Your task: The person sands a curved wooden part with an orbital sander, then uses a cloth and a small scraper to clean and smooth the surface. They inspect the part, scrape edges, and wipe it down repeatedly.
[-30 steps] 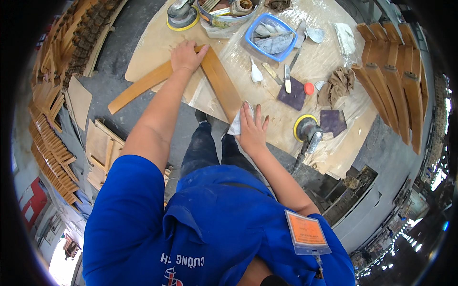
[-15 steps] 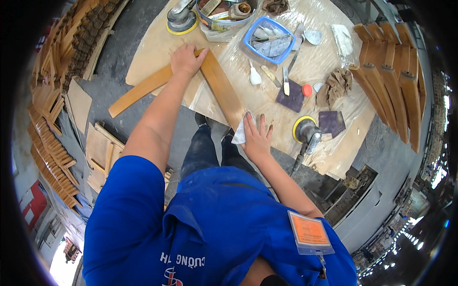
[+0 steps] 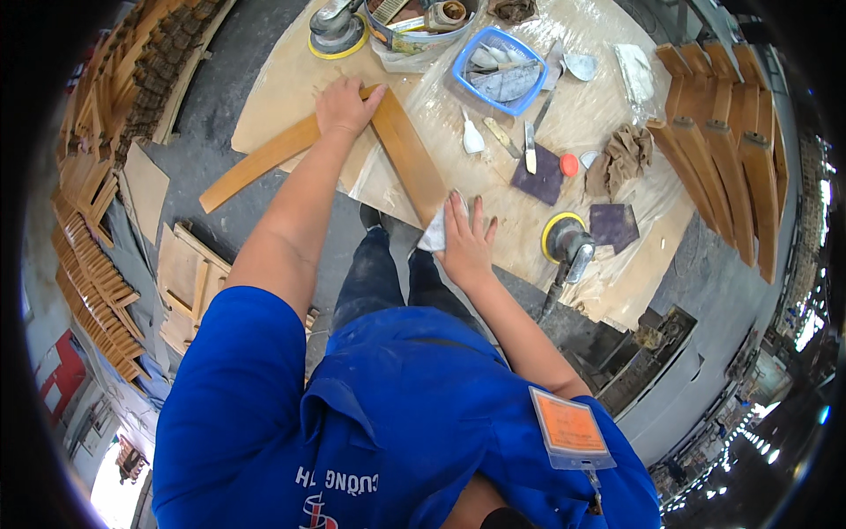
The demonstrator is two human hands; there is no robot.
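An angled brown wooden piece [image 3: 408, 150] with two flat arms lies over the near left part of the work table. My left hand [image 3: 346, 108] is closed over its corner, the thumb along the right arm. My right hand [image 3: 467, 242] presses a white cloth [image 3: 434, 231] against the near end of that right arm, with the other fingers spread. Part of the cloth hangs past the wood's edge, and the rest is under the fingers.
On the plastic-covered table [image 3: 493, 189] are a blue basket [image 3: 500, 113] of scrapers, a sander [image 3: 568, 240] at right and another sander [image 3: 337, 35] at far left. A crumpled brown cloth [image 3: 620, 161] lies beside dark sandpaper [image 3: 538, 175]. Wooden parts [image 3: 718, 132] stand stacked at right.
My right hand and the cloth have shifted slightly left and toward me at the wood's end. My left hand stays at the corner, barely moved.
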